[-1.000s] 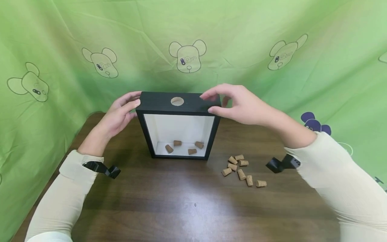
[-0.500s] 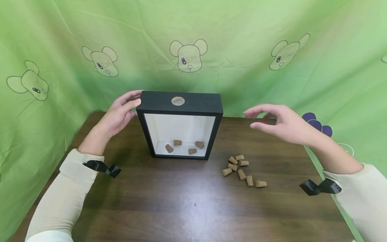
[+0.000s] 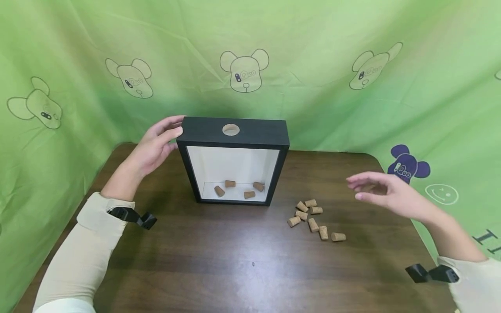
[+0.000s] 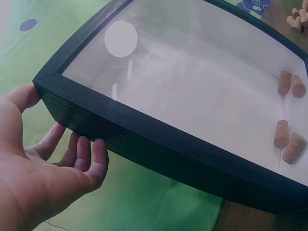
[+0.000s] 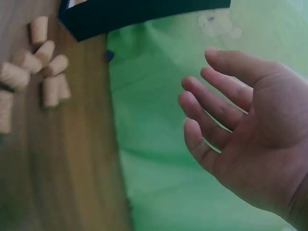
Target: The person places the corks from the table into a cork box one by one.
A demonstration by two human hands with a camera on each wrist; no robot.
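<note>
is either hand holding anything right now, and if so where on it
The left hand holds the black box by its upper left side, as seen in the head view; the right hand holds nothing.

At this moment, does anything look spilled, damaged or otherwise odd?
Nothing stands out: the black box stands upright, the left hand touching its side; four corks lie inside, loose corks beside it on the table.
</note>
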